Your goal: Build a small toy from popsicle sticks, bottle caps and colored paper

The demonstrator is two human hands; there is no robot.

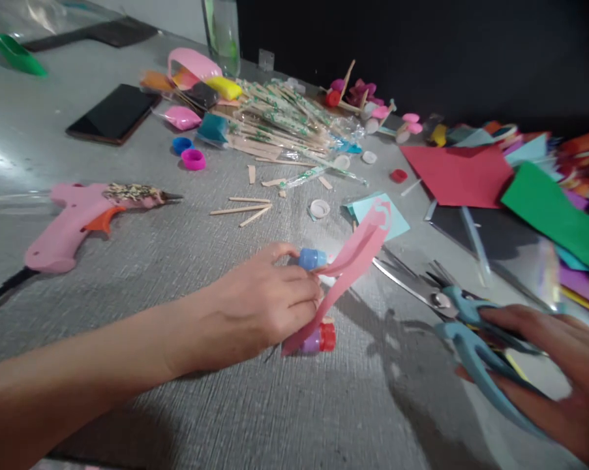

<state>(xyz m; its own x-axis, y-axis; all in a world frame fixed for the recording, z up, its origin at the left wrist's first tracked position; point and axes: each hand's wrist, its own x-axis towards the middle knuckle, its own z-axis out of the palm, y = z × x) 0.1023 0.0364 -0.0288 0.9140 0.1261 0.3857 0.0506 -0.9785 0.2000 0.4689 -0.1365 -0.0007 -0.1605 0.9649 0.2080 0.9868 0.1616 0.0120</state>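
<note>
Starting far left: pink glue gun [79, 219] with an orange trigger lying on the gray table [142, 261], no brand I can read on it. Dark phone [113, 114] behind it, no logo visible. Next along, a blue cap [182, 145] and a magenta cap [193, 160] sit side by side.

Then the left hand [279, 294], coming in from the left with its fingers curled in, mostly closed. It's got hold of a folded pink paper strip [360, 245] around the middle of the table. Index fingertip is right at a light blue cap [312, 259]; can't tell if that's gripped too. A purple and red cap piece [318, 339] sits just below that hand, partly covered by the strip's lower end. The strip's upper end has a pale curved mark, nothing I can make out as a letter.

Behind that is a heap of wrapped wooden sticks [289, 121], green print on the wrappers but too small and blurry to read.

Further right, red paper [460, 173], then the right hand [558, 372] at the edge, loosely bent, fingers in the handles of light blue scissors [475, 352]. Blades point at the strip, slightly spread.
</note>
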